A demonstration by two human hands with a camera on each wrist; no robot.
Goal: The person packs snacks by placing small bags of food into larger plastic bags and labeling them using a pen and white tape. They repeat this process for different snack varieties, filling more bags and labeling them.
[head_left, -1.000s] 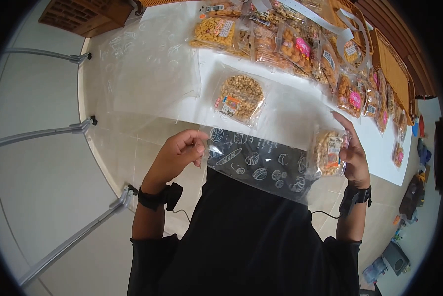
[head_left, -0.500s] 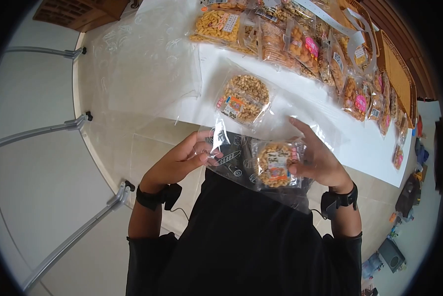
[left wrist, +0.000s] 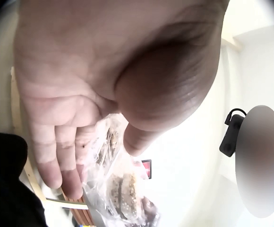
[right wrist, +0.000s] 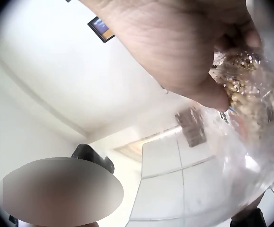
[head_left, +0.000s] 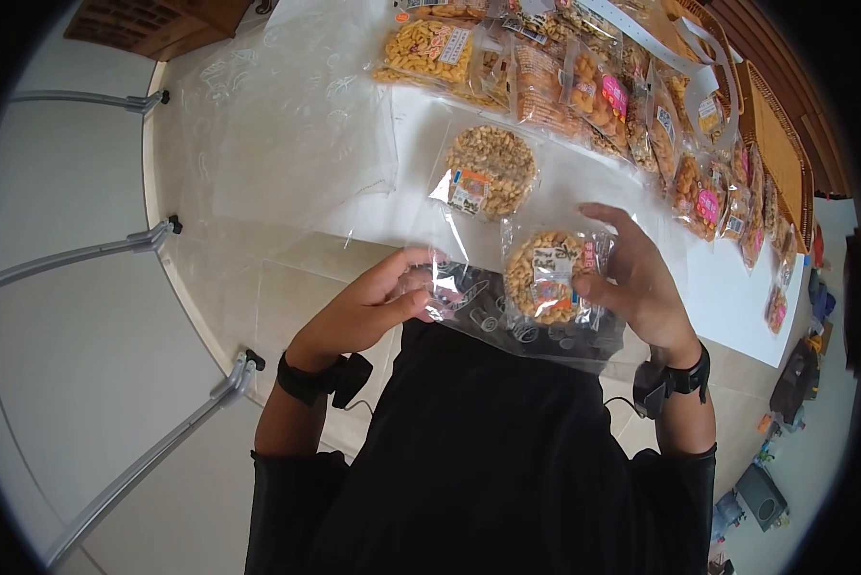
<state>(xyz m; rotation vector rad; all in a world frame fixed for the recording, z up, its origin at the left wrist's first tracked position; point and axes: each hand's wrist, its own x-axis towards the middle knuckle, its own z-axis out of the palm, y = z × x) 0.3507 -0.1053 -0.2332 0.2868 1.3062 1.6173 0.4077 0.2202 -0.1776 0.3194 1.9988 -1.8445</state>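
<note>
— What about the fingers?
— On the right hand (head_left: 641, 283), thumb pressed on the round, golden nut-cake packet in clear film (head_left: 534, 278), index stretched beyond its edge. On the left hand (head_left: 368, 302), pinching the clear plastic bag with white printed drawings (head_left: 488, 311), partly behind glare.
— And around that packet?
— Bag beneath and leftward; just beyond, a second round nut-cake packet (head_left: 493, 177). Farther out, heaped clear-wrapped snack packets (head_left: 545, 86), white curling strips (head_left: 641, 40) draped across, and brown wicker baskets (head_left: 780, 144) to the far right. Leftward, loose transparent plastic sheets (head_left: 258, 134).
— Surface and room?
— Beyond the packet, a white tabletop (head_left: 737, 297); toward the body, a black shirt (head_left: 507, 460) and beige tiled floor (head_left: 291, 307). Far left, pale panels (head_left: 66, 335) with grey metal bars (head_left: 80, 254).
— Changed from half a second ago?
— Held packet shifted away from the shirt, nearer the second one.
</note>
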